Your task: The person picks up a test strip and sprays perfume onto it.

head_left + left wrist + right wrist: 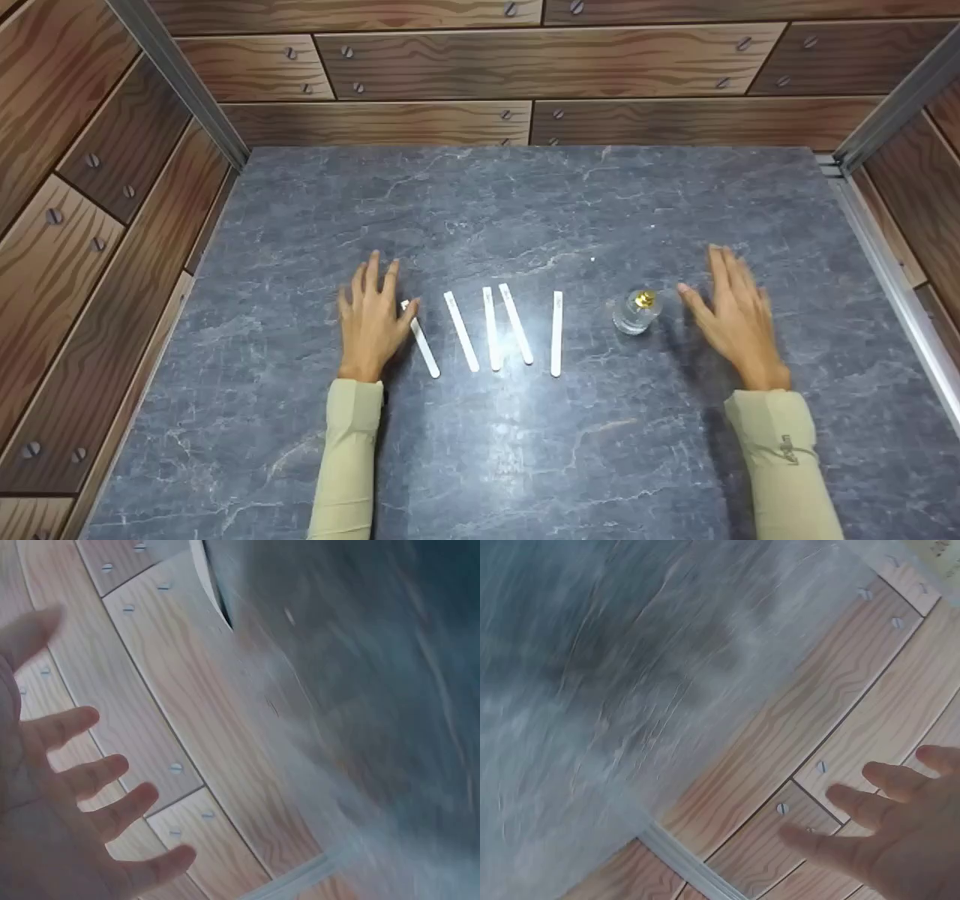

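Several flat white sticks, like craft sticks, lie in a loose row on the table in the head view. My left hand [370, 322] is at the row's left end, fingers spread, its thumb over or beside the upper part of the leftmost stick [424, 346]; whether it touches cannot be told. To the row's right stands a small clear glass bottle [631, 318] with a gold top. My right hand [733, 319] is just right of this bottle, apart from it, fingers extended and holding nothing. Both wrist views show spread fingers with nothing in them.
The grey marbled table [480, 217] carries a tiny white speck [592, 259] behind the sticks. Wood-patterned panels [540, 64] wall in the back and both sides. Metal rails [892, 277] run along the side edges.
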`<control>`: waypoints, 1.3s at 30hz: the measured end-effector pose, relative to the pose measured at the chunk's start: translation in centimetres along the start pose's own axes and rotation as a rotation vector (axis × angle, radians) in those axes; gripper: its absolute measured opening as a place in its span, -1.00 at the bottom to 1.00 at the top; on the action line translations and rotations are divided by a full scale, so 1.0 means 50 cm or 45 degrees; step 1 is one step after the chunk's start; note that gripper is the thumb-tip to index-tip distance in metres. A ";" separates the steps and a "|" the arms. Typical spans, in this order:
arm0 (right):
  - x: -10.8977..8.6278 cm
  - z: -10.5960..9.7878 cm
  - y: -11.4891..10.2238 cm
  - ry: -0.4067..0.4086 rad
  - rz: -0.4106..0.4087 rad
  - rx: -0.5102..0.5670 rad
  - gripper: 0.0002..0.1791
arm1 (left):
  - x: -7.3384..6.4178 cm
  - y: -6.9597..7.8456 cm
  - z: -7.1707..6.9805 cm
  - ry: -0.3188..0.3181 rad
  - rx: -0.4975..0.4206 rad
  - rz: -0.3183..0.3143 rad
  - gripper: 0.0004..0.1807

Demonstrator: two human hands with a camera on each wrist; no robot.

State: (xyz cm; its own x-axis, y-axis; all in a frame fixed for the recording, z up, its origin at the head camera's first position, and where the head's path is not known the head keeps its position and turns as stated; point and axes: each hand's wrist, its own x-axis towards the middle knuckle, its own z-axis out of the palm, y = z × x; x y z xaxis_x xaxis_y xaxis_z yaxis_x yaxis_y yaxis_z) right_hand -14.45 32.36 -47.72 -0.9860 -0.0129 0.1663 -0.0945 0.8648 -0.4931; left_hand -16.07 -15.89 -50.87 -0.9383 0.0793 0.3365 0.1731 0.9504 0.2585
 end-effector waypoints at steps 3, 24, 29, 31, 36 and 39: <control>-0.003 0.004 -0.003 0.105 -0.008 0.089 -0.24 | 0.002 0.009 0.006 0.079 -0.075 0.020 -0.33; 0.001 -0.013 -0.030 0.152 -0.032 0.524 -0.44 | 0.001 0.087 0.019 -0.005 -0.553 -0.069 -0.42; -0.001 -0.009 -0.033 0.129 -0.026 0.567 -0.43 | -0.007 0.106 0.031 -0.006 -0.652 -0.026 -0.44; 0.000 -0.008 -0.035 0.110 -0.021 0.582 -0.42 | -0.008 0.114 0.036 0.003 -0.698 0.001 -0.45; 0.003 -0.005 -0.039 0.075 -0.019 0.606 -0.41 | -0.009 0.137 0.045 -0.015 -0.849 0.048 -0.49; 0.007 -0.002 -0.039 0.072 -0.011 0.615 -0.40 | -0.007 0.151 0.047 -0.071 -0.950 0.042 -0.49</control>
State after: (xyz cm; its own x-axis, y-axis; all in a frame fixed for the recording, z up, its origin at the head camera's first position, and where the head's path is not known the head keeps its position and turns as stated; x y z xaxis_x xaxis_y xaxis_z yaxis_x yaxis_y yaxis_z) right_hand -14.58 30.72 -46.60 -0.9771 0.0197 0.2120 -0.1691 0.5326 -0.8293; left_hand -15.16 -8.05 -51.18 -0.9395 0.1384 0.3133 0.3397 0.4925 0.8013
